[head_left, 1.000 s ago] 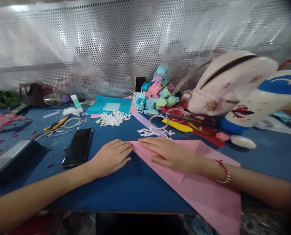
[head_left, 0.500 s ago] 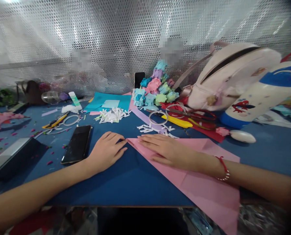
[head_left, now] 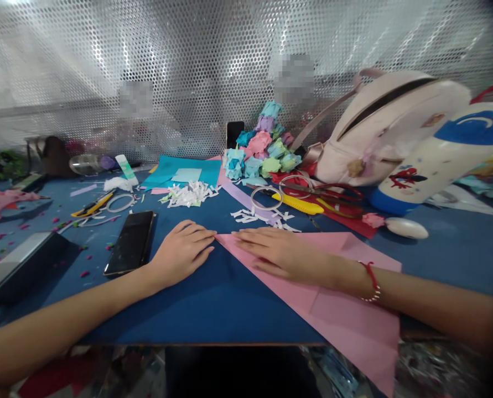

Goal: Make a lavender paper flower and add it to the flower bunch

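Observation:
A sheet of pink paper (head_left: 354,309) lies folded on the blue table. Its narrow point is at the left, and its lower right corner hangs past the front edge. My right hand (head_left: 277,251) rests flat on the paper's upper left part, fingers stretched out towards that point. On the other side, my left hand (head_left: 183,249) lies on the table with its fingers extended. Its fingertips touch the tip of the paper, and the thumb is apart from the fingers. Both hands are open. A fold line runs across the sheet near my right wrist.
A black phone (head_left: 130,243) lies left of my left hand. Beyond the hands are white paper shreds (head_left: 190,193), a yellow cutter (head_left: 298,204), tape rings and crumpled paper flowers (head_left: 260,143). A bottle (head_left: 432,160) and a pale backpack (head_left: 387,127) stand at the right.
Both hands stay almost in place on the paper. My left fingers look straighter and flatter at the paper's tip. The whole view has shifted slightly.

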Action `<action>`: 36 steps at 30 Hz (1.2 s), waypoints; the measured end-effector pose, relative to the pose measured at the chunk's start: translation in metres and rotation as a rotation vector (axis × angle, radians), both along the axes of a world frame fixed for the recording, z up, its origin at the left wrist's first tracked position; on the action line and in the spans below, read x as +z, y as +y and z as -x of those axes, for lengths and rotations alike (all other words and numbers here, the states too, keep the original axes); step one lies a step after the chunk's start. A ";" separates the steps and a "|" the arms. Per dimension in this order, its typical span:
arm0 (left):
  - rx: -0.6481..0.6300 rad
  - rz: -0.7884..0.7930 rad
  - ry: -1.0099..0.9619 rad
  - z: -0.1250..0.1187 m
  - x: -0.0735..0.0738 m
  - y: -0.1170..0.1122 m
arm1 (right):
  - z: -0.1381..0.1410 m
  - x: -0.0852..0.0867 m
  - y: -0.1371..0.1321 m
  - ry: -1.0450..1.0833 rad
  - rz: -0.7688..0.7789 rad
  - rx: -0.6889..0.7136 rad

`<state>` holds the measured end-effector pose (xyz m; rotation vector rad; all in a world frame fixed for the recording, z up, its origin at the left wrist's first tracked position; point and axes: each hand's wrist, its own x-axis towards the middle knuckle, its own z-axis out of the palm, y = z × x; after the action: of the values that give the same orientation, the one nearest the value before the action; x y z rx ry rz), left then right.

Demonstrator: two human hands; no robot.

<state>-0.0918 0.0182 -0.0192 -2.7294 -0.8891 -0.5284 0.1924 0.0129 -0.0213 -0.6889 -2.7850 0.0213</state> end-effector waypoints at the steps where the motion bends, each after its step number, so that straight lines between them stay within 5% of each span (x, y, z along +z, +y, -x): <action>1: -0.002 -0.004 0.000 0.000 0.000 0.000 | 0.000 0.000 0.000 -0.003 -0.006 0.000; 26: -0.028 -0.039 0.001 0.000 0.000 0.000 | 0.001 0.000 -0.001 -0.026 -0.079 0.011; 36: 0.062 -0.121 -0.007 0.000 0.003 -0.002 | 0.001 0.001 -0.001 -0.038 -0.087 0.002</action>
<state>-0.0920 0.0159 -0.0163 -2.5841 -0.9095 -0.5611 0.1916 0.0117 -0.0207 -0.6718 -2.8041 -0.1138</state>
